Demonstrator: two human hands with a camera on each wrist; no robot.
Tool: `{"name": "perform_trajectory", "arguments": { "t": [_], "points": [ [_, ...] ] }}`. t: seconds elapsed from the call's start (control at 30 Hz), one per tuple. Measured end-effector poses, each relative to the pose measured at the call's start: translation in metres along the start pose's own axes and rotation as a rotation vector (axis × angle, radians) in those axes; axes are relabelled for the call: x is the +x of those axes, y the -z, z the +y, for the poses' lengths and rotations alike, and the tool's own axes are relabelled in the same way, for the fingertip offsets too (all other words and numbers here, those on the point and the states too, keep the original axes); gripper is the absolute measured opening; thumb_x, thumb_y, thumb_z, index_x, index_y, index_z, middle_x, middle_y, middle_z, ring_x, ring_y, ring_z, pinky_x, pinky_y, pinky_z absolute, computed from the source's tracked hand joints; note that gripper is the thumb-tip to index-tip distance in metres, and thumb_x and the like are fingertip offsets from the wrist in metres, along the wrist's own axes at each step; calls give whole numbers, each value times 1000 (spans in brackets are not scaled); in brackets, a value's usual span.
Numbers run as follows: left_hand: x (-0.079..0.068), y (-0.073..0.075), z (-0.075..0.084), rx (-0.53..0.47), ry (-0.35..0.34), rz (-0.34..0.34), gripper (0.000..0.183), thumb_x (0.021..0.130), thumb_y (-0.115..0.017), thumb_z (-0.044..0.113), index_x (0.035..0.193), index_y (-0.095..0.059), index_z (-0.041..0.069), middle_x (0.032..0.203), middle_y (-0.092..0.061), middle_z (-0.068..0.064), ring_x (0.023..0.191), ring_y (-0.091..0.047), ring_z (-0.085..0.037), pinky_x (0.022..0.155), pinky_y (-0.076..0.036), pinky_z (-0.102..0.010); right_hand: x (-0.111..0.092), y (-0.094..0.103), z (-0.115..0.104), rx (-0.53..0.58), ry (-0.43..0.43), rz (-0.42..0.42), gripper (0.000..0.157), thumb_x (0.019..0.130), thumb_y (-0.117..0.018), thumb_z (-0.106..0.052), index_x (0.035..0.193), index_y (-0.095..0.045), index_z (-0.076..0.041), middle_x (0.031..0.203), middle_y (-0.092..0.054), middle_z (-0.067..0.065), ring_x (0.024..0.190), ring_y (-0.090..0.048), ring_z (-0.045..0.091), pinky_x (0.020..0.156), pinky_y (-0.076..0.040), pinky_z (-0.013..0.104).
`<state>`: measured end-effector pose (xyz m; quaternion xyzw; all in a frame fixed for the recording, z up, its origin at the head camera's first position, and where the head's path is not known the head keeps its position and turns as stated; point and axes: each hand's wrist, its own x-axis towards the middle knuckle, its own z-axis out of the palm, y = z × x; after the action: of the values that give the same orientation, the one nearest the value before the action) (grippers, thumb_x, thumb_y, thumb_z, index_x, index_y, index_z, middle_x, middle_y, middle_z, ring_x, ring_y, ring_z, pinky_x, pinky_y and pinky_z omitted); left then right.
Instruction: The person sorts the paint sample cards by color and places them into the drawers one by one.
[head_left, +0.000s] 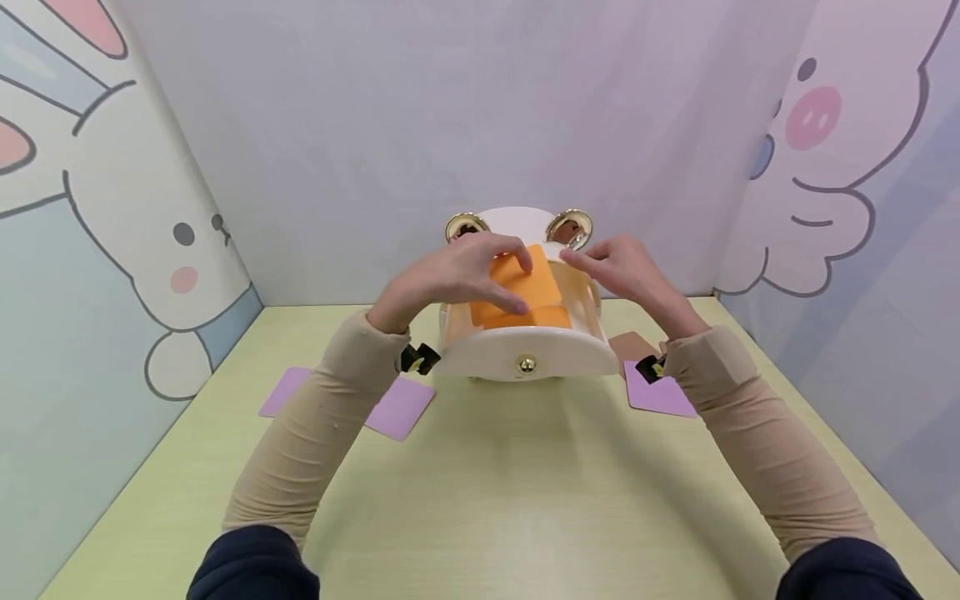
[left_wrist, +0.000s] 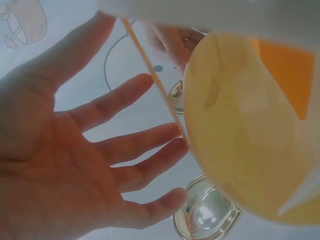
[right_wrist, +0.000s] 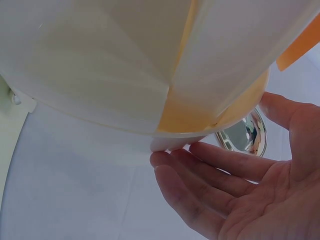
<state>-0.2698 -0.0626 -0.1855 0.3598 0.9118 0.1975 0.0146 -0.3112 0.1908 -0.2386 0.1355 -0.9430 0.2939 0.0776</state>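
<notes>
A white, drum-shaped case (head_left: pixel 480 354) with a translucent amber top stands in the middle of the table. Its front carries a gold knob (head_left: pixel 527 363). On the curved top lie an upper orange card (head_left: pixel 542 279) and, closer to me, a lower orange piece (head_left: pixel 551 317). My left hand (head_left: pixel 468 271) spreads over the upper card, thumb and fingertips against its face; the left wrist view shows that card edge-on. With thumb and fingers apart, my right hand (head_left: pixel 626 265) touches the case's upper right rim. Nothing shows held in its palm (right_wrist: pixel 260 200).
Two shiny gold discs, left (head_left: pixel 467 227) and right (head_left: pixel 570 227), stick up behind the case. Purple cards lie left (head_left: pixel 285 390), nearer the case (head_left: pixel 401 408) and right (head_left: pixel 660 393), beside a brown card (head_left: pixel 628 343). Cartoon-printed walls enclose the table (head_left: pixel 495 500).
</notes>
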Motion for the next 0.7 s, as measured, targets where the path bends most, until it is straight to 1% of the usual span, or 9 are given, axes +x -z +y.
{"name": "perform_trajectory", "arguments": {
  "t": [0.2,0.27,0.37,0.47,0.53,0.6,0.63,0.67,0.7],
  "points": [
    [-1,-1,-2,-18,0,25,51,78,-79,40,119,-61,15,132,-57,-2,121,-50,-21,103,-42,-39,0,0,-1,-5,-3,1,58,92,-52,-59,86,-76,-7,48,-25,-7,49,-23,11,48,-27,26],
    [-2,-1,-2,-40,-3,50,50,79,-78,38,119,-61,14,133,-57,-3,126,-49,-24,107,-40,-41,0,0,-2,-2,-5,1,58,92,-52,-59,90,-77,-7,48,-27,-7,49,-24,11,49,-28,26],
    [-8,-1,-1,-102,-14,106,43,83,-75,34,117,-62,12,129,-60,-4,125,-49,-26,107,-41,-41,0,0,-2,5,-11,-3,59,91,-51,-60,90,-77,-7,48,-26,-7,50,-25,11,49,-28,27],
    [-20,-6,5,-169,-65,184,33,86,-71,31,112,-65,11,118,-64,-3,112,-54,-22,97,-48,-35,-1,0,-2,9,-17,-15,60,91,-51,-62,89,-76,-8,48,-26,-8,50,-24,11,49,-28,27],
    [-31,-12,12,-204,-121,246,26,88,-69,28,108,-67,11,109,-67,-2,99,-57,-17,86,-52,-30,-2,-1,-2,8,-20,-19,61,91,-50,-62,89,-76,-7,49,-25,-8,50,-24,11,49,-27,27],
    [-43,-20,21,-245,-176,299,17,89,-69,24,101,-69,12,96,-68,-1,85,-59,-14,74,-53,-26,-2,-1,-3,6,-22,-19,61,91,-50,-62,91,-76,-7,50,-25,-8,50,-24,11,49,-28,27],
    [-49,-25,25,-275,-190,311,14,90,-68,23,97,-69,11,90,-69,-1,78,-59,-14,69,-52,-25,-2,-1,-3,5,-22,-19,60,91,-50,-62,91,-76,-7,50,-25,-7,51,-24,11,49,-28,27],
    [-54,-29,28,-318,-193,305,12,90,-67,21,94,-70,10,84,-69,-2,72,-60,-14,65,-52,-25,-2,-1,-3,5,-21,-17,60,91,-50,-61,92,-76,-7,51,-26,-7,51,-24,11,50,-28,27],
    [-59,-35,31,-364,-182,284,12,91,-66,21,92,-70,10,80,-69,-3,68,-60,-14,61,-52,-26,-2,-1,-3,6,-22,-15,60,91,-51,-61,92,-76,-7,51,-25,-7,51,-24,11,50,-27,27]
  ]
}}
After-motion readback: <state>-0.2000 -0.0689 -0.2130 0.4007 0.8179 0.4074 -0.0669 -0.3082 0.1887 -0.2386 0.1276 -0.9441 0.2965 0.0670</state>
